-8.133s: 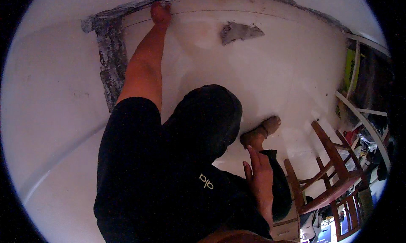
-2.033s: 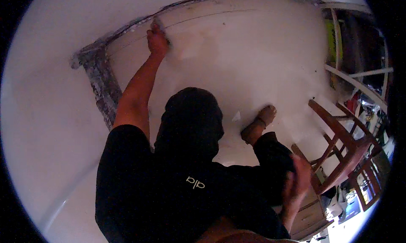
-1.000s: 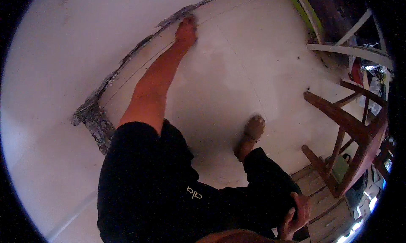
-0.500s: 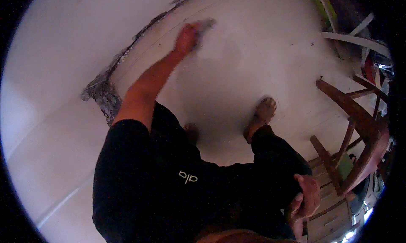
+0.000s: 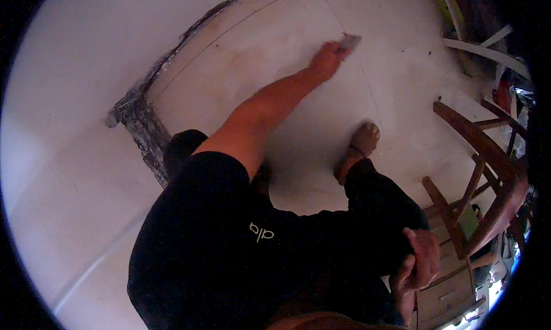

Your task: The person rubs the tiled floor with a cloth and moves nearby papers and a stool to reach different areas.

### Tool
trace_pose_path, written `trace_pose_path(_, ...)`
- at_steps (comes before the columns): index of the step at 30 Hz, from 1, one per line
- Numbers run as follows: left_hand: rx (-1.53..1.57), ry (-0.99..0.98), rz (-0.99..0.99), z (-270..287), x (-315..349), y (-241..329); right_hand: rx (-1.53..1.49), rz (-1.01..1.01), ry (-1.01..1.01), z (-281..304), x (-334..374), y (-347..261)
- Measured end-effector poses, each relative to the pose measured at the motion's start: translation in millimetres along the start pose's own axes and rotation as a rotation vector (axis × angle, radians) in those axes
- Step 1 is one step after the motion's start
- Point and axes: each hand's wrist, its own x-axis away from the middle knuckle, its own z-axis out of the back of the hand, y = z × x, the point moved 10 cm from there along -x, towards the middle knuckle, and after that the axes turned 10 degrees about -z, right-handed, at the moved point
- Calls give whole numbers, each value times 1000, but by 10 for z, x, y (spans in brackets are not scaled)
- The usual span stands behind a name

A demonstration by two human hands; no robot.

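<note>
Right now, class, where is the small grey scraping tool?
In the head view, upper right of centre: the small grey scraping tool is in the left hand, pressed to the white floor.

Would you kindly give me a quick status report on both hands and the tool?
Left hand stretched out, gripping small grey pad on white floor. Right hand resting on black-clad knee. Wooden chair at right, apart from the pad.

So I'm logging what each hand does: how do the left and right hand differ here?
The left hand is stretched far out, pressing a small pale pad to the white floor; the right hand is drawn in, resting on the dark-trousered knee. The left grips something; the right looks empty. Both are bare.
</note>
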Motion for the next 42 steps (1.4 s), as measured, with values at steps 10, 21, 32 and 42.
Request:
trace_pose_path(10, 283, -136, 100, 1911, 716, -406, 7, 45, 17, -72, 57, -100)
trace_pose_path(21, -1083, -117, -477, 2101, 1034, -497, -6, 34, -20, -144, 68, -130)
trace_pose_path(32, -1181, 741, 124, 3402, 2320, -1282, 64, -61, 12, -102, 67, 16)
trace_pose_path(42, -744, 693, -100, 2439, 994, -723, 106, -177, 51, -47, 4, 179)
